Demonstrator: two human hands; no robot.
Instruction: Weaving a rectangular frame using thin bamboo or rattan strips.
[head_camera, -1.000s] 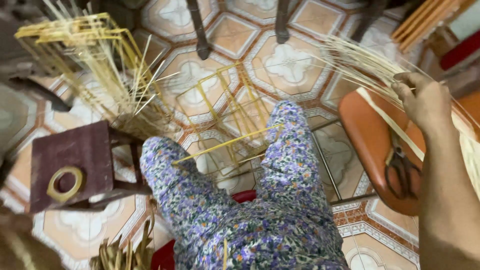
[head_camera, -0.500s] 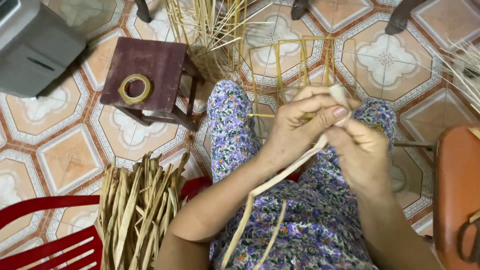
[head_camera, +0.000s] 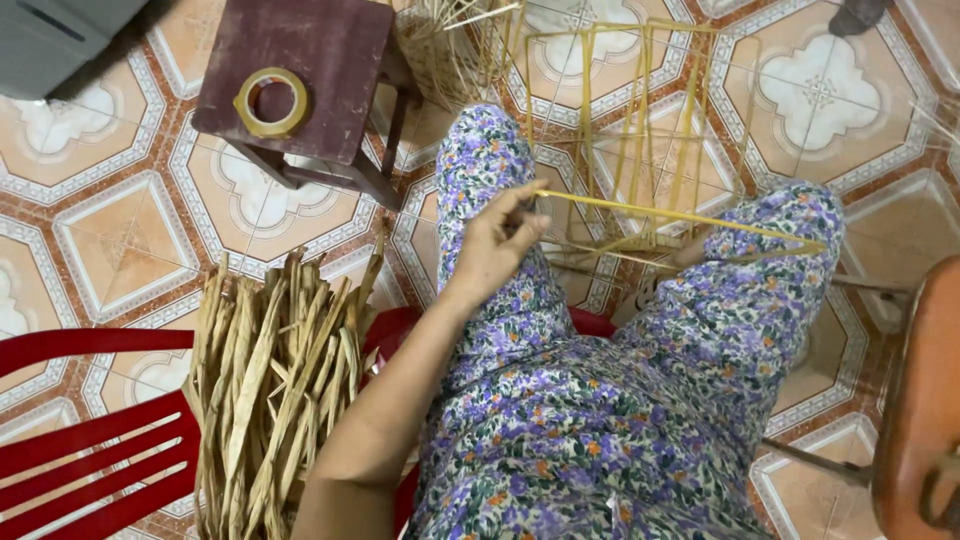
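Observation:
My left hand (head_camera: 495, 245) is over my left knee, fingers pinched on the end of a thin yellow bamboo stick (head_camera: 680, 218). That stick runs rightwards across both knees and belongs to a wire-like bamboo frame (head_camera: 640, 130) standing on the tiled floor between my legs. My floral trousers (head_camera: 590, 400) fill the lower middle. My right hand does not show; a small skin-toned patch between the knees is too hidden to identify.
A bundle of dried leaf strips (head_camera: 270, 390) lies at my left beside a red plastic chair (head_camera: 90, 440). A dark wooden stool (head_camera: 300, 70) carries a tape roll (head_camera: 272, 100). A grey box (head_camera: 60, 40) sits top left, an orange seat (head_camera: 920, 400) at right.
A second ago my right hand was out at the right by a strip bundle. Half a second ago both hands worked a pale strip together. Now only my left hand shows, holding the frame's stick.

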